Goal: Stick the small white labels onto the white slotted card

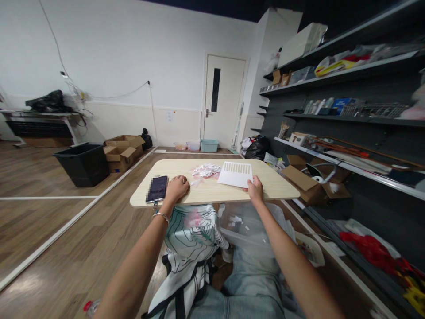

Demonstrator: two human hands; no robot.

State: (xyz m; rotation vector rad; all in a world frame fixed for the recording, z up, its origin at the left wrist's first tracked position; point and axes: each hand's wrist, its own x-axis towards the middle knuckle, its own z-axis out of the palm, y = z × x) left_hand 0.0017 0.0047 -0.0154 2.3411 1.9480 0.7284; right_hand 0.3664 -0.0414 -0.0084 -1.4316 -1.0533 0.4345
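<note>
My right hand [255,189] grips the near right corner of a white card [235,174] with a row of slots along its far edge. The card lies at a slight angle above or on the pale tabletop [212,195]; contact is not clear. To its left is a heap of small white pieces [206,170] with some pink around it. My left hand [177,188] rests palm down on the tabletop, fingers loosely bent, with nothing seen in it. Close by on its left lies a dark phone [157,188].
Below the table's near edge, a clear plastic bin [245,226] holds some white pieces. A patterned bag [191,239] sits by my legs. Shelves [348,117] and an open cardboard box [302,181] stand right; a black bin [81,164] stands left.
</note>
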